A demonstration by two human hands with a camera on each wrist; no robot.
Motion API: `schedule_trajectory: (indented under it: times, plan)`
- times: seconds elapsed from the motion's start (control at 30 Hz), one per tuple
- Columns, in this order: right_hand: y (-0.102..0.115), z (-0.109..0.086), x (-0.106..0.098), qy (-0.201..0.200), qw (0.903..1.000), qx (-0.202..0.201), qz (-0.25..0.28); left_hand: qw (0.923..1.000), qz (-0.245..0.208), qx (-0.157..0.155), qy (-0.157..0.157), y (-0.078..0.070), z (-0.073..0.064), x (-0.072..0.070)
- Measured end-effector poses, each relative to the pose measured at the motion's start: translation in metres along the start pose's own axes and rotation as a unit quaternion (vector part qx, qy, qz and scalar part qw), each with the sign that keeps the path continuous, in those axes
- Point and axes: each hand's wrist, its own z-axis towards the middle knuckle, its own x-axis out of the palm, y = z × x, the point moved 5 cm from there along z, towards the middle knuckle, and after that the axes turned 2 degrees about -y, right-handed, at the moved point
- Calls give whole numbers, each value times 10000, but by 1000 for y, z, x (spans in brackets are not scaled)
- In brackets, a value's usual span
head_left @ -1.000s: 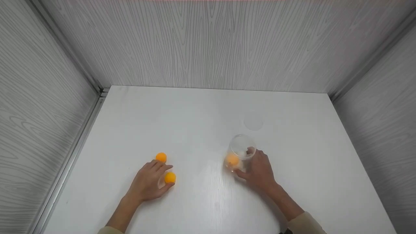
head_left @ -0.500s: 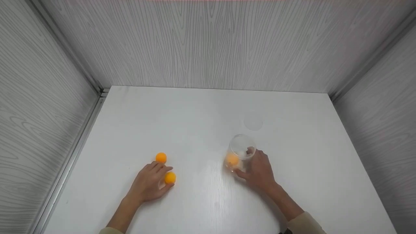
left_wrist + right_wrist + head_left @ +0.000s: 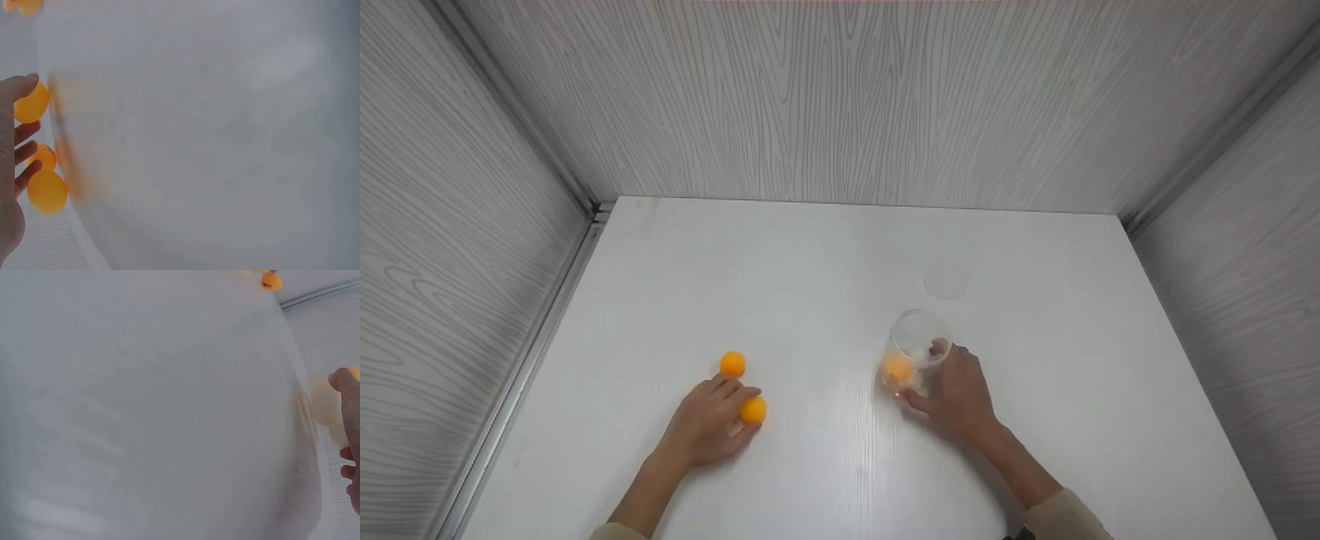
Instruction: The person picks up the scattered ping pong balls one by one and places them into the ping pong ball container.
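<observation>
On the left of the white table, my left hand (image 3: 711,424) holds an orange ping-pong ball (image 3: 753,409) between thumb and fingers. A second orange ball (image 3: 733,363) sits just beyond the fingertips. Mostly hidden behind the knuckles is a third orange ball, which shows by the fingers (image 3: 21,135) in the left wrist view as the lower ball (image 3: 47,192) or the one beside it. My right hand (image 3: 960,394) grips a clear, open-topped plastic jar (image 3: 919,319) standing on the table. Inside the jar are an orange ball (image 3: 897,367) and white balls (image 3: 326,405).
A clear round disc (image 3: 945,283), like a lid, lies on the table (image 3: 810,277) beyond the jar. Grey wood-grain panels (image 3: 840,105) rise at the back and both sides.
The left hand's fingers have moved slightly onto the near ball. A sliver of another orange ball now shows at the left of its knuckles. The right hand and jar stay put.
</observation>
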Motion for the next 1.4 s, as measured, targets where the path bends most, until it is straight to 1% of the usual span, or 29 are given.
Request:
schedule_trajectory:
  times: [0.13, 0.27, 0.37, 0.43, 0.57, 0.8, 1.1, 1.27, 1.4]
  plan:
    - [0, 0, 0, 60, 10000, 68, 9, 9999, -8, -70, 106, 1, 0, 0]
    - [0, 1, 0, 65, 9999, 107, 4, 9999, -11, -65, 158, 1, 2, -1]
    - [0, 1, 0, 94, 9998, 148, 31, 9999, -59, -13, 89, 0, 4, -2]
    - [-1, 1, 1, 113, 9998, 166, 63, 10000, -83, 49, -10, 0, 6, -3]
    - [-2, 1, 2, 104, 9998, 171, 99, 9998, -46, 160, -137, -2, 10, -5]
    - [-1, 1, 1, 108, 9998, 180, 44, 9995, -31, 242, -208, -4, 16, -7]
    - [1, -1, 0, 119, 9998, 181, -10, 9997, -89, 202, -44, -9, 25, -7]
    - [1, -1, 0, 164, 9996, 249, -31, 9996, -187, 202, -15, -14, 31, -8]
    - [1, 0, -1, 161, 9994, 297, 31, 9992, -315, 215, 99, -20, 37, -8]
